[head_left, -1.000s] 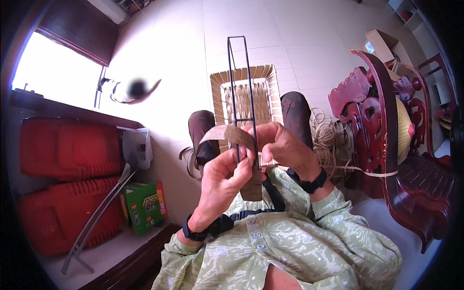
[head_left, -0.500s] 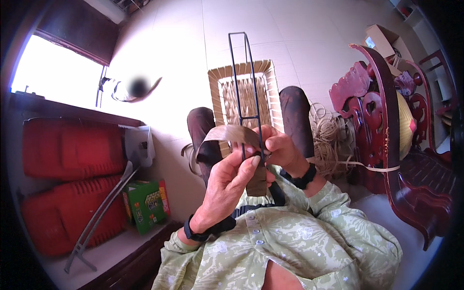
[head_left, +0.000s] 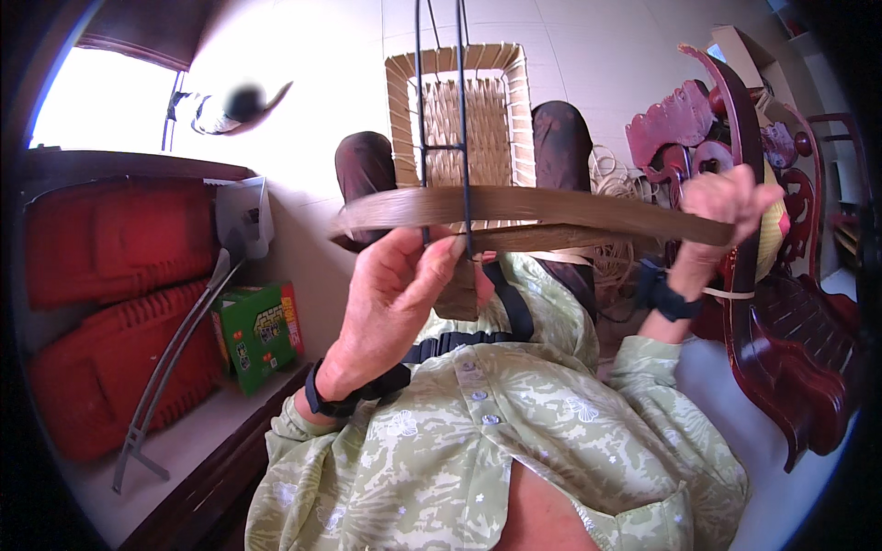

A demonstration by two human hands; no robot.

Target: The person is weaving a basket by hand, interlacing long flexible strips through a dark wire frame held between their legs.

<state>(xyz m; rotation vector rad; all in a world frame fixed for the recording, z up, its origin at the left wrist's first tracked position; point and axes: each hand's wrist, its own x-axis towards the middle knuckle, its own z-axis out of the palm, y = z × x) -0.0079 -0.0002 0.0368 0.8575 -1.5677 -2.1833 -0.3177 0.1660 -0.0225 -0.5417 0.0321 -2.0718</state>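
Note:
My left hand point(head_left: 395, 285) pinches the lower end of a black wire frame point(head_left: 443, 147) with a brown strip against it. This flat brown strip point(head_left: 551, 204) stretches across in front of me and loops back at the left. Its far end is gripped in my right hand point(head_left: 721, 211), raised out to the right with the fingers closed. A short piece of the strip point(head_left: 457, 298) hangs below the left hand. Just how the strip passes round the wire is hidden by the left fingers. Beyond the frame, between my knees, sits a woven basket point(head_left: 398, 106).
Coils of pale cord point(head_left: 611, 262) lie right of my knee, beside a dark red carved wooden chair point(head_left: 767, 340). On the left are red plastic cases point(head_left: 119, 243), a green box point(head_left: 257, 340) and a metal-legged item point(head_left: 175, 372). A person point(head_left: 243, 103) is at the far left.
My right hand has moved from the wire frame out to the right, drawing the brown strip across. The left hand stays at the frame, which has shifted slightly left and up in view.

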